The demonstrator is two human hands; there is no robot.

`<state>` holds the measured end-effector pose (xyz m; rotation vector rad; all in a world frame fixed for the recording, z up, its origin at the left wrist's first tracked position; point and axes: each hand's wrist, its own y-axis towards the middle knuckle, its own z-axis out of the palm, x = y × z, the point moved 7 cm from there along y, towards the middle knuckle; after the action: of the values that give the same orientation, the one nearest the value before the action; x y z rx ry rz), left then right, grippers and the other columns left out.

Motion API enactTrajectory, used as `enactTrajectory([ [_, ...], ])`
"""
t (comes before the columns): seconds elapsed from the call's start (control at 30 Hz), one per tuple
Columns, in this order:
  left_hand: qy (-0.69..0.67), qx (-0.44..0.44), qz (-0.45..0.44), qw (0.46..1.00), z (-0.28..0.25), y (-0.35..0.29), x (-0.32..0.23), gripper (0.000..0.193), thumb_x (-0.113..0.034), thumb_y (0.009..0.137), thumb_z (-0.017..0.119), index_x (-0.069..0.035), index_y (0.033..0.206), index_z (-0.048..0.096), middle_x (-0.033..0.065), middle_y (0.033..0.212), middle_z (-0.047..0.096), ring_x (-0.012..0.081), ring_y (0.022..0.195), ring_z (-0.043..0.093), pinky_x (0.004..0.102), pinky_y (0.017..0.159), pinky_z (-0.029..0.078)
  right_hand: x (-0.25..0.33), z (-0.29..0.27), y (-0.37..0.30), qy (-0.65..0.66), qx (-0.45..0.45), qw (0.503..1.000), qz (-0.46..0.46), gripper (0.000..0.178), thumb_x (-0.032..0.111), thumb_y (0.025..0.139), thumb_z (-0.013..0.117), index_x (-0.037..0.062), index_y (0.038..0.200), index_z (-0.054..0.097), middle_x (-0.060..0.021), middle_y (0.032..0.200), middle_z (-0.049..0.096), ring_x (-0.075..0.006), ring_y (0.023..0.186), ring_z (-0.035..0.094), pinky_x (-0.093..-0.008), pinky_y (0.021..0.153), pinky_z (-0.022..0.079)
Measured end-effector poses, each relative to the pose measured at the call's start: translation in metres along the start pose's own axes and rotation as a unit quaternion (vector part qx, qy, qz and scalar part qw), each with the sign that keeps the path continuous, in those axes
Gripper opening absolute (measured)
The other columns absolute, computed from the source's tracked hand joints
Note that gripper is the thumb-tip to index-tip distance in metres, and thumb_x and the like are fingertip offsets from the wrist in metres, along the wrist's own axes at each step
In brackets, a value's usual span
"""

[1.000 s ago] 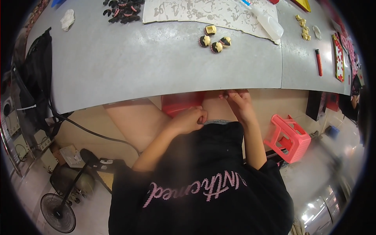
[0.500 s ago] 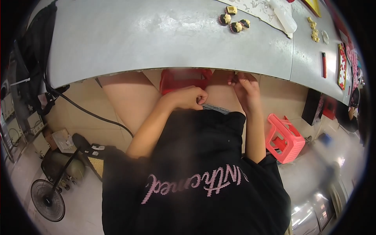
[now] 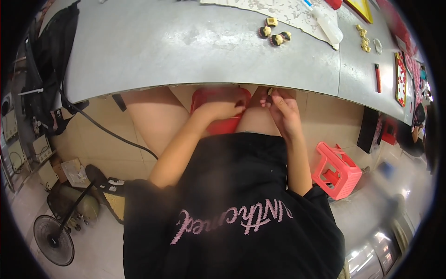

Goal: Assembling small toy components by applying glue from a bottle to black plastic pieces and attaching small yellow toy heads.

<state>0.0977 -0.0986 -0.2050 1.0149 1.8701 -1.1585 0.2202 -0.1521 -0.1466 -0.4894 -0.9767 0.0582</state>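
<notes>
My left hand (image 3: 221, 110) is over my lap in front of a red plastic stool or tub (image 3: 223, 126), its fingers curled in; whatever they hold, if anything, is hidden. Just below the table edge, my right hand (image 3: 284, 108) pinches a small cream-coloured piece (image 3: 271, 91) between thumb and fingertips, mostly covered by the fingers. On the grey metal table (image 3: 153, 51), a cluster of small black-and-cream figurines (image 3: 277, 40) lies beyond my hands. Beside them is a small cream square piece (image 3: 271, 21).
A translucent squeeze bottle (image 3: 329, 29) lies on a patterned white cloth (image 3: 278, 13). To the right are cream pieces (image 3: 364, 38), a red-and-black stick (image 3: 377, 78) and a framed red-dotted panel (image 3: 401, 79). A pink stool (image 3: 338, 171), a fan (image 3: 54, 240) and a black cable (image 3: 107, 129) are on the floor.
My left hand has moved forward, away from my shirt hem. My right hand has shifted slightly left, and the cream-coloured piece now shows at its fingertips. The view has tilted a little.
</notes>
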Motion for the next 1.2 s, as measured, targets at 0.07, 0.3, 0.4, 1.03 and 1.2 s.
enactTrajectory([
  [0.07, -0.033, -0.094, -0.076, 0.992, -0.041, -0.007, -0.014, 0.028, -0.023, 0.087, 0.053, -0.008, 0.109, 0.062, 0.0146, 0.104, 0.064, 0.0267, 0.095, 0.06, 0.033, 0.083, 0.045, -0.001, 0.005, -0.003, -0.026, 0.007, 0.999, 0.032, 0.024, 0.018, 0.091, 0.054, -0.0038, 0.102, 0.055, -0.0116, 0.101, 0.058, -0.0199, 0.091, 0.054, -0.0315, 0.085, 0.042],
  [0.3, -0.33, -0.173, 0.073, 0.925, -0.074, -0.053, -0.097, 0.027, -0.003, 0.076, 0.067, -0.002, 0.103, 0.065, 0.0095, 0.1, 0.065, 0.0179, 0.093, 0.061, 0.0281, 0.083, 0.047, 0.042, 0.049, -0.027, -0.072, 0.108, 0.989, -0.07, 0.021, 0.016, 0.092, 0.05, -0.0026, 0.093, 0.061, -0.0081, 0.091, 0.058, -0.0172, 0.088, 0.052, -0.0296, 0.081, 0.04],
  [0.4, -0.243, -0.227, 0.186, 0.925, -0.078, -0.061, -0.112, 0.034, -0.002, 0.071, 0.07, -0.004, 0.104, 0.065, 0.0101, 0.101, 0.064, 0.0192, 0.092, 0.061, 0.029, 0.082, 0.047, 0.06, 0.062, -0.032, -0.153, 0.131, 0.975, -0.093, 0.02, 0.015, 0.09, 0.05, -0.0018, 0.089, 0.061, -0.0082, 0.089, 0.056, -0.0178, 0.085, 0.05, -0.0291, 0.078, 0.039],
  [1.03, -0.04, -0.349, 0.384, 0.854, -0.088, -0.102, -0.172, 0.028, -0.019, 0.065, 0.081, -0.013, 0.086, 0.064, 0.0003, 0.089, 0.059, 0.0199, 0.081, 0.054, 0.0304, 0.063, 0.046, 0.097, 0.094, -0.058, -0.236, 0.22, 0.938, -0.128, 0.018, 0.009, 0.074, 0.07, -0.0028, 0.087, 0.068, -0.0112, 0.081, 0.059, -0.0201, 0.069, 0.056, -0.0287, 0.061, 0.044],
  [1.2, -0.053, -0.379, 0.359, 0.851, -0.09, -0.103, -0.178, 0.031, 0.001, 0.058, 0.071, -0.011, 0.083, 0.059, 0.0006, 0.084, 0.056, 0.0213, 0.077, 0.056, 0.03, 0.06, 0.046, 0.096, 0.098, -0.058, -0.221, 0.243, 0.936, -0.126, 0.016, 0.006, 0.073, 0.069, -0.0033, 0.086, 0.067, -0.0114, 0.082, 0.06, -0.0209, 0.069, 0.056, -0.029, 0.061, 0.044],
])
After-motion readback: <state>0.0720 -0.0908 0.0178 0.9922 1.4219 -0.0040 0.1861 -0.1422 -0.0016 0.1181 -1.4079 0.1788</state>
